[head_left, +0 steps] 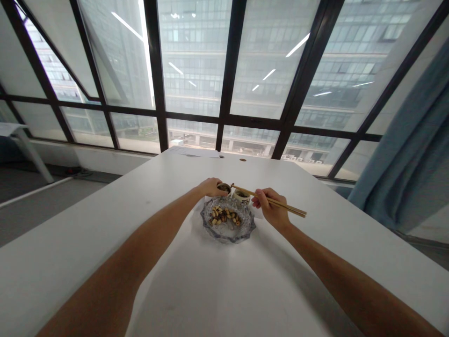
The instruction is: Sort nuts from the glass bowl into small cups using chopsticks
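My left hand (209, 187) is closed around the side of a small round cup (224, 187) with a dark inside, just behind a clear glass dish. In my right hand (274, 209) is a pair of wooden chopsticks (290, 208), slanting to the left. Their tips reach the near right side of that cup, with a small brown piece at the ends. Below the chopsticks stands a second small cup (241, 197), pale with dark markings. The scalloped glass dish (251, 229) sits in front of both cups and holds several light and dark nut-like pieces (224, 215).
All this stands on a long white table (196, 290). Paper sheets (196, 152) and a small brown disc (242, 160) lie toward its far end. Large windows rise behind, and a blue curtain (403, 135) hangs at the right.
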Motion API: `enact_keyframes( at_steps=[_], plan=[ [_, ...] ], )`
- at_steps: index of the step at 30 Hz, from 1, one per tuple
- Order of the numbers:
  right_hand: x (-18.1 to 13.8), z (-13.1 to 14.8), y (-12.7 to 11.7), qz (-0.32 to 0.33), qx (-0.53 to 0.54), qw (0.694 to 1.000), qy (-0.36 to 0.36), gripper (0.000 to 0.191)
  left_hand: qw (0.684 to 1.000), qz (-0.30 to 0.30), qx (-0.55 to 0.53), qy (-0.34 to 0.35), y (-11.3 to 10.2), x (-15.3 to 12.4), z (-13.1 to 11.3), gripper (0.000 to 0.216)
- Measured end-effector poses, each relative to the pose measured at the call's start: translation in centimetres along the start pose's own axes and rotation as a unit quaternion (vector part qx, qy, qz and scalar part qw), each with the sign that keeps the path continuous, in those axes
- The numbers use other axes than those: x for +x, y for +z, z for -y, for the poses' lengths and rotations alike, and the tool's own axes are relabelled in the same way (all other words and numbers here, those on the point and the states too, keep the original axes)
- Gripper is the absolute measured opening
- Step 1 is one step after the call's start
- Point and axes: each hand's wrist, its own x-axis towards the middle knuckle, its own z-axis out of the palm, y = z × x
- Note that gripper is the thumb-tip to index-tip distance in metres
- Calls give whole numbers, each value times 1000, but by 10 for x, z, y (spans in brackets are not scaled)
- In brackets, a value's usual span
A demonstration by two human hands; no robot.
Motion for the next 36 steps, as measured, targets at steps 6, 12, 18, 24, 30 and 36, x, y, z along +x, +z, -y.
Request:
enact_keyframes(
  at_steps=[6, 12, 18, 24, 30, 36],
  plan=[
    [20, -9, 15, 33, -42, 998, -36, 45, 1000, -3, 6, -2, -1, -2, -3, 50],
    [25, 2, 18, 64, -5, 998, 25, 51, 1000, 8, 25, -9, -4, -4, -6, 50],
    [20, 33, -6, 33, 12, 998, 50, 59, 997, 45, 52, -20, -8, -4, -8, 55],
    [11, 60, -22, 176, -46, 977, 109, 64, 995, 45, 91, -7, -15, -15, -8, 68],
    [6, 53, -12, 228, -82, 968, 63, 59, 994, -98, 54, 1, -20, -57, 25, 64],
    [3, 52, -4, 157, -70, 984, 52, 51, 977, -203, -55, -38, 3, -99, 66, 68]
  ],
)
